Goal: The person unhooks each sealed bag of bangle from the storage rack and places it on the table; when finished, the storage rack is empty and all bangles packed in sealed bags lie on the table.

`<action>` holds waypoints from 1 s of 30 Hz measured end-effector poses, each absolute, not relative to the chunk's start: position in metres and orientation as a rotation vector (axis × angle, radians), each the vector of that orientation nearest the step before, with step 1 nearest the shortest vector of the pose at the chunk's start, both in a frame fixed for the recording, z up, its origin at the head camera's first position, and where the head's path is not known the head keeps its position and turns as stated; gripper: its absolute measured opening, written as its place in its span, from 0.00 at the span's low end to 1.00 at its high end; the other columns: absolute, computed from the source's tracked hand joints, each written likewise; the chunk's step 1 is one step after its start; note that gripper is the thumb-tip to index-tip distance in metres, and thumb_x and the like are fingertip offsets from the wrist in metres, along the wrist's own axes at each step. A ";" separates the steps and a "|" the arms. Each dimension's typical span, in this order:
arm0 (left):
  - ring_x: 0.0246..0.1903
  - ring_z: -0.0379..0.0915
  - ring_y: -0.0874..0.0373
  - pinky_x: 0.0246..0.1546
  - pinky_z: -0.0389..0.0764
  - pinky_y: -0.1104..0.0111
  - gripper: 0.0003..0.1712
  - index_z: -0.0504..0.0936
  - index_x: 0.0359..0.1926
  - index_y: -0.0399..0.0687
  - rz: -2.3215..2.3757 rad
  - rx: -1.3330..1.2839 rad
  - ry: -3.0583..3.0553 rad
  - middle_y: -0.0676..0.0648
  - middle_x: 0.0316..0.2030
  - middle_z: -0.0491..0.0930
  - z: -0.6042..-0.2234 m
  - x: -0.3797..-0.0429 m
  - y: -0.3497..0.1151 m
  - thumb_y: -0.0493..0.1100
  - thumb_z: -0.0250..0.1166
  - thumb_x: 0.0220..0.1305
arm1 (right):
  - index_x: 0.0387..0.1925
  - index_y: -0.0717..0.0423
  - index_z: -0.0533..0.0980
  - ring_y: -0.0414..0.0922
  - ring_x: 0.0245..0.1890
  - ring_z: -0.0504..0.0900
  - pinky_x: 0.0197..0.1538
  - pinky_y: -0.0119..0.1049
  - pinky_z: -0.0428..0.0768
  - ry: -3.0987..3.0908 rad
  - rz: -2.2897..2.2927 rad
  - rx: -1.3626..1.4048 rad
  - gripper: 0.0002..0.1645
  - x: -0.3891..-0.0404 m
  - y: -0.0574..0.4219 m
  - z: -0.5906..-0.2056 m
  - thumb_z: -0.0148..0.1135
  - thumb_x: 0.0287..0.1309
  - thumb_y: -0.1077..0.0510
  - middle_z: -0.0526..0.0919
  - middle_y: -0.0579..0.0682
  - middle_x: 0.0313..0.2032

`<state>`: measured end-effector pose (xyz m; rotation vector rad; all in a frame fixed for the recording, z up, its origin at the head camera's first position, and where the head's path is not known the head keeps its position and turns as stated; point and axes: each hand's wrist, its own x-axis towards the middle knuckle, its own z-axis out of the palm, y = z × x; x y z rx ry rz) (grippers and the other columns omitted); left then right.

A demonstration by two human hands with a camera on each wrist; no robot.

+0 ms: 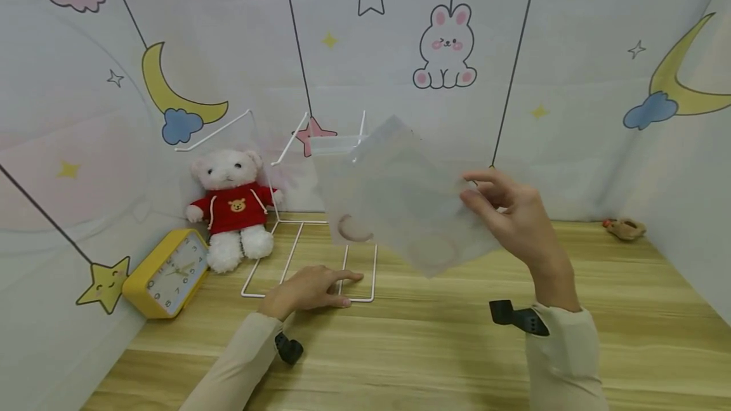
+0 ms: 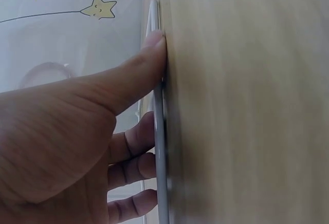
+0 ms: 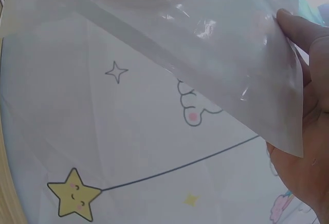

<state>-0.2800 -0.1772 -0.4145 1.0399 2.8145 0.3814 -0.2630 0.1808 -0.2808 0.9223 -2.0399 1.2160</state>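
Observation:
My right hand (image 1: 516, 217) pinches the right corner of a translucent plastic bag (image 1: 422, 208) between thumb and fingers. The bag hangs tilted in the air, and its lower part fills the top of the right wrist view. Behind it, a second translucent bag (image 1: 331, 192) with a zip strip along its top hangs at the prongs of a white wire rack (image 1: 374, 271); how it is fastened is hidden. Low on the rack's base rests my left hand (image 1: 308, 287), fingers spread. In the left wrist view its thumb (image 2: 136, 72) presses the front wire (image 2: 160, 152), and several fingertips touch the wire.
A white teddy bear (image 1: 234, 208) in a red hoodie sits left of the rack, beside a yellow clock (image 1: 168, 274). A small brown toy (image 1: 625, 229) lies far right on the wooden table (image 1: 457, 347). A printed curtain (image 1: 394, 68) closes off the back.

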 end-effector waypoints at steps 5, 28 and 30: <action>0.23 0.61 0.66 0.35 0.70 0.64 0.31 0.76 0.67 0.52 0.387 1.043 2.814 0.60 0.19 0.69 -0.414 -0.280 -0.177 0.54 0.67 0.66 | 0.51 0.62 0.81 0.37 0.21 0.78 0.25 0.28 0.69 -1.960 1.242 0.928 0.19 -0.263 0.184 -0.280 0.63 0.59 0.77 0.86 0.47 0.31; 0.22 0.60 0.66 0.31 0.68 0.68 0.31 0.76 0.67 0.52 0.478 1.028 2.788 0.59 0.19 0.66 -0.415 -0.281 -0.178 0.53 0.68 0.66 | 0.54 0.69 0.78 0.35 0.21 0.74 0.26 0.26 0.67 -1.798 1.436 0.627 0.18 -0.270 0.224 -0.283 0.62 0.62 0.73 0.85 0.40 0.28; 0.22 0.60 0.67 0.31 0.68 0.67 0.31 0.75 0.67 0.52 0.480 1.030 2.787 0.59 0.19 0.66 -0.415 -0.281 -0.179 0.53 0.68 0.66 | 0.54 0.68 0.79 0.35 0.19 0.72 0.24 0.26 0.66 -1.820 1.423 0.582 0.18 -0.270 0.226 -0.283 0.62 0.63 0.72 0.85 0.40 0.27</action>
